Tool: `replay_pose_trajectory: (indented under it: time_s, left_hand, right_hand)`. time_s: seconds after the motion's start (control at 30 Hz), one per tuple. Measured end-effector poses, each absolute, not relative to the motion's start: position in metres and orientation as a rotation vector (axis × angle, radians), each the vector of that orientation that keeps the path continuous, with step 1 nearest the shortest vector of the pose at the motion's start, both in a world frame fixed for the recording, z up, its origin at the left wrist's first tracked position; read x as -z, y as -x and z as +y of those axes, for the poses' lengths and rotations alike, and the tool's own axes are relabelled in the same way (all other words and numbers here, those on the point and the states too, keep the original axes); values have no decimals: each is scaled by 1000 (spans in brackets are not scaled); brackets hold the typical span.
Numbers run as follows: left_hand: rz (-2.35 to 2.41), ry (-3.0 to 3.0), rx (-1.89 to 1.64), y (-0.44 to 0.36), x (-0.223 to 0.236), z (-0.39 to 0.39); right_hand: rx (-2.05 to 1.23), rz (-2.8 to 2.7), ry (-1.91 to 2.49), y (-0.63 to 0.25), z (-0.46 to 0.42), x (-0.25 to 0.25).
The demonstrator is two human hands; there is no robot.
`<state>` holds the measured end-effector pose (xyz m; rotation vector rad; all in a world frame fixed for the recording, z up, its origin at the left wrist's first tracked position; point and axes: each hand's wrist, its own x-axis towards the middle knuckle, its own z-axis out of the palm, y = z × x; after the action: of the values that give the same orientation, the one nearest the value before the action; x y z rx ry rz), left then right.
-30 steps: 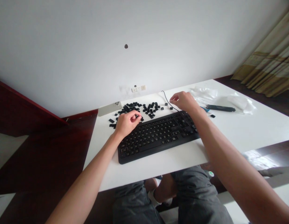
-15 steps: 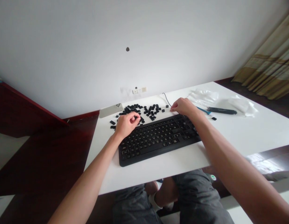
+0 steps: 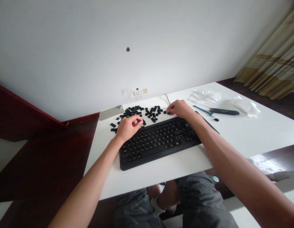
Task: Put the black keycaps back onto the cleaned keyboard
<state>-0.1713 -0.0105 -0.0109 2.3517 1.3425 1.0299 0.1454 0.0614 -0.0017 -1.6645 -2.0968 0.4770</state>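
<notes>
A black keyboard (image 3: 158, 151) with its keycaps off lies at a slant on the white table (image 3: 234, 136). Over its far left part, my left hand (image 3: 129, 127) is closed, with what looks like a small black keycap pinched between thumb and forefinger. My right hand (image 3: 181, 109) reaches past the keyboard's far edge. Its thumb and fingertips close on a black keycap at the table, partly hidden by the fingers. Beside those fingertips lies another keycap (image 3: 165, 112). Loose black keycaps (image 3: 153, 112) are scattered behind the keyboard, some of them behind my left hand.
A phone (image 3: 111, 112) lies at the far left edge. To the right are a blue tool (image 3: 202, 110), a dark rod-like bundle (image 3: 224, 111), a single black keycap (image 3: 216, 119) and crumpled white plastic (image 3: 246, 106). A cable (image 3: 167, 98) runs toward the wall.
My right hand has moved left and slightly down, onto a keycap that lay loose before. My left hand stays where it was, still pinched. The view has shifted slightly.
</notes>
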Motion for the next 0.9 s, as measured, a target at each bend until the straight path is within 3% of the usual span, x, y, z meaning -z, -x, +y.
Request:
replay_pose_trajectory:
  time_s: [0.23,0.43,0.9]
  left_hand:
    - [1352,-2356,-1026,172,11,-10]
    - [1348,-2358,-1023,172,11,-11]
    - [1345,-2377,-1004,171,13,-11]
  right_hand:
    - [-251,-2007,1594,-147,62,-3]
    - [-608,-2329,1261,-119,49,-2]
    - [-549,-2342,1305,-107,47,2]
